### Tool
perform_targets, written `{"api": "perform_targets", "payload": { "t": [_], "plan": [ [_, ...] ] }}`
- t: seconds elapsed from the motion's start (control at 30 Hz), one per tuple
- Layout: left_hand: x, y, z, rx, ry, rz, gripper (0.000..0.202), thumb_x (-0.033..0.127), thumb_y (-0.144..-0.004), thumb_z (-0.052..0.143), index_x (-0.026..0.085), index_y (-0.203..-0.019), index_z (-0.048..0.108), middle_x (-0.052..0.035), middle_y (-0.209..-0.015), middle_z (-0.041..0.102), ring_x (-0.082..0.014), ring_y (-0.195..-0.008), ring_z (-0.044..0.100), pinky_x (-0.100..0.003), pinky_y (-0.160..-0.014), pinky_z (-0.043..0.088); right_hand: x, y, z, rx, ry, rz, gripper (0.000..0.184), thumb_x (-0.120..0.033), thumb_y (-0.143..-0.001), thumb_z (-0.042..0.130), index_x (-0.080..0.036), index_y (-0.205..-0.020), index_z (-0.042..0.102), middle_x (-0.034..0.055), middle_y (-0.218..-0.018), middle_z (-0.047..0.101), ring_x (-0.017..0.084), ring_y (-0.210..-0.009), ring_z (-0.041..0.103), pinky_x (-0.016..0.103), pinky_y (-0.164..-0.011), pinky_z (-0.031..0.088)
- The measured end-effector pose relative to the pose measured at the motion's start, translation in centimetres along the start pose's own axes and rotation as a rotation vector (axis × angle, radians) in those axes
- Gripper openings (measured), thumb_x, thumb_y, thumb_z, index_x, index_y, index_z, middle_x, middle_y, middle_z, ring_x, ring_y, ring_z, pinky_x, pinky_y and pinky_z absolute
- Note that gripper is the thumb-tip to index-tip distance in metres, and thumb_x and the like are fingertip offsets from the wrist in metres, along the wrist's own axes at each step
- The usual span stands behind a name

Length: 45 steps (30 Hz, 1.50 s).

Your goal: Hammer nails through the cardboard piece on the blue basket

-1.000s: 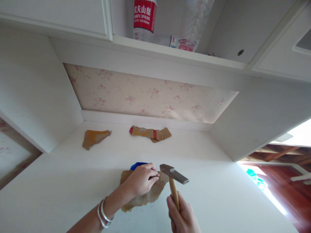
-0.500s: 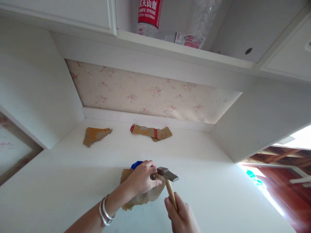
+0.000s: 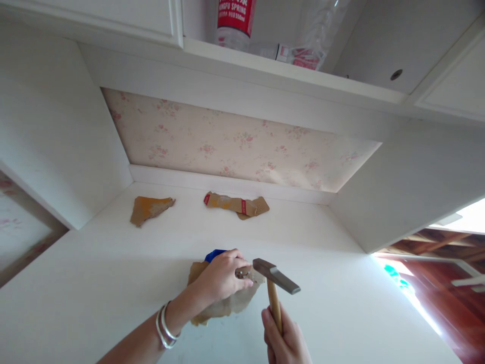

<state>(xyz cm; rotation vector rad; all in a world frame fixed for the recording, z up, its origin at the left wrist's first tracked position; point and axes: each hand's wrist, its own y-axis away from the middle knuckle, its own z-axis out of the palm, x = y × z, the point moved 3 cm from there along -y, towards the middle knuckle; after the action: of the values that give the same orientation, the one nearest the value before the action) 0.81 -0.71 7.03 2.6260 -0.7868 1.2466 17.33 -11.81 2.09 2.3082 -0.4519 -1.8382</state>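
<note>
My right hand (image 3: 284, 333) is wrapped round the wooden handle of a hammer (image 3: 276, 275), its metal head raised just right of my left hand. My left hand (image 3: 227, 273), with two silver bangles at the wrist, rests over a torn piece of brown cardboard (image 3: 238, 302). Between its thumb and fingers is a small dark brown lump (image 3: 243, 273) with pale specks; its kind is unclear, as the fingers partly cover it. Behind that hand a bit of blue material (image 3: 214, 255) shows at the cardboard's far edge.
On the white desktop (image 3: 94, 283) lie two torn cardboard scraps, an orange-marked one (image 3: 149, 209) and a red-striped one (image 3: 235, 205). Overhead, a shelf (image 3: 284, 76) holds a red-labelled bottle (image 3: 235, 20) and other clear plastic bottles. White panels (image 3: 409, 182) stand either side.
The hammer has moved up and to the right, away from the brown lump, with my right hand. My left hand stays almost in place. The view has shifted slightly.
</note>
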Motion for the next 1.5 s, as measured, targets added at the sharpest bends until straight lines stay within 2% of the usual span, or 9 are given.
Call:
{"api": "perform_targets", "payload": {
  "t": [0.43,0.53,0.7,0.8,0.93,1.13,1.27,1.4,1.5],
  "plan": [
    [-0.1,0.0,-0.1,0.003,0.051,-0.06,0.04,0.036,-0.075,0.076,0.024,-0.112,0.065,-0.0022,-0.114,0.061,-0.0202,-0.1,0.062,-0.029,-0.09,0.047,1.0,-0.1,0.6,-0.044,0.036,-0.025,0.06,-0.082,-0.077,0.048,-0.024,-0.065,0.036,-0.0104,-0.046,0.033,0.005,-0.038,0.022,0.021,-0.036,0.013],
    [-0.2,0.0,0.0,0.03,0.017,-0.057,0.052,0.036,-0.072,0.078,0.023,-0.12,0.06,-0.0048,-0.12,0.057,-0.0224,-0.105,0.061,-0.032,-0.094,0.046,0.8,0.1,0.2,0.015,-0.084,0.017,0.058,-0.08,-0.076,0.051,-0.024,-0.068,0.039,-0.0114,-0.046,0.032,0.004,-0.037,0.022,0.019,-0.034,0.016],
    [-0.3,-0.1,0.1,0.032,-0.006,-0.043,0.055,0.035,-0.071,0.079,0.024,-0.121,0.058,-0.0053,-0.121,0.055,-0.024,-0.107,0.06,-0.035,-0.096,0.047,-0.4,0.2,-1.6,0.064,-0.24,0.076,0.058,-0.079,-0.072,0.058,-0.025,-0.074,0.038,-0.0135,-0.049,0.029,0.004,-0.036,0.02,0.016,-0.034,0.015],
    [-0.3,-0.1,0.2,0.032,0.013,-0.057,0.059,0.037,-0.07,0.08,0.024,-0.123,0.055,-0.0056,-0.123,0.054,-0.0248,-0.107,0.059,-0.036,-0.094,0.048,-0.4,0.1,-1.7,-0.005,-0.233,0.113,0.059,-0.079,-0.071,0.059,-0.025,-0.074,0.038,-0.014,-0.049,0.028,0.003,-0.037,0.017,0.016,-0.033,0.012],
    [-0.3,0.1,0.2,0.073,0.063,-0.076,0.069,0.036,-0.069,0.08,0.025,-0.129,0.049,-0.0065,-0.126,0.051,-0.0247,-0.108,0.057,-0.035,-0.092,0.049,0.0,-0.2,0.0,-0.139,-0.154,0.093,0.06,-0.082,-0.073,0.052,-0.025,-0.071,0.036,-0.0137,-0.049,0.028,0.003,-0.038,0.012,0.018,-0.033,0.011],
    [-0.3,0.3,0.2,0.113,0.086,-0.058,0.079,0.026,-0.069,0.077,0.026,-0.137,0.037,-0.0075,-0.123,0.046,-0.0216,-0.103,0.055,-0.034,-0.09,0.05,-0.3,-0.7,1.3,-0.186,0.017,0.005,0.055,-0.078,-0.08,0.048,-0.024,-0.069,0.037,-0.0101,-0.051,0.035,0.004,-0.037,0.023,0.02,-0.036,0.014],
    [-0.5,0.4,0.5,0.173,0.08,-0.001,0.077,0.022,-0.068,0.078,0.027,-0.132,0.035,-0.0074,-0.124,0.041,-0.0218,-0.102,0.054,-0.039,-0.09,0.052,-1.1,-0.8,1.2,-0.178,0.006,-0.02,0.053,-0.076,-0.083,0.044,-0.024,-0.074,0.042,-0.01,-0.051,0.037,0.005,-0.037,0.024,0.02,-0.036,0.018],
    [-0.7,0.4,0.7,0.202,0.088,-0.017,0.07,0.012,-0.063,0.073,0.027,-0.12,0.035,-0.0069,-0.126,0.036,-0.0197,-0.1,0.054,-0.035,-0.085,0.054,-1.5,-1.0,1.5,-0.2,0.011,0.007,0.053,-0.075,-0.081,0.05,-0.024,-0.07,0.038,-0.0102,-0.052,0.035,0.005,-0.037,0.022,0.02,-0.035,0.015],
    [-0.6,0.4,0.7,0.222,0.077,-0.022,0.067,0.015,-0.063,0.076,0.026,-0.114,0.034,-0.0069,-0.124,0.035,-0.0199,-0.101,0.054,-0.035,-0.085,0.054,-1.8,-1.1,1.5,-0.179,-0.012,-0.024,0.053,-0.074,-0.08,0.052,-0.024,-0.069,0.04,-0.0094,-0.051,0.037,0.005,-0.039,0.024,0.019,-0.036,0.019]
  ]
}}
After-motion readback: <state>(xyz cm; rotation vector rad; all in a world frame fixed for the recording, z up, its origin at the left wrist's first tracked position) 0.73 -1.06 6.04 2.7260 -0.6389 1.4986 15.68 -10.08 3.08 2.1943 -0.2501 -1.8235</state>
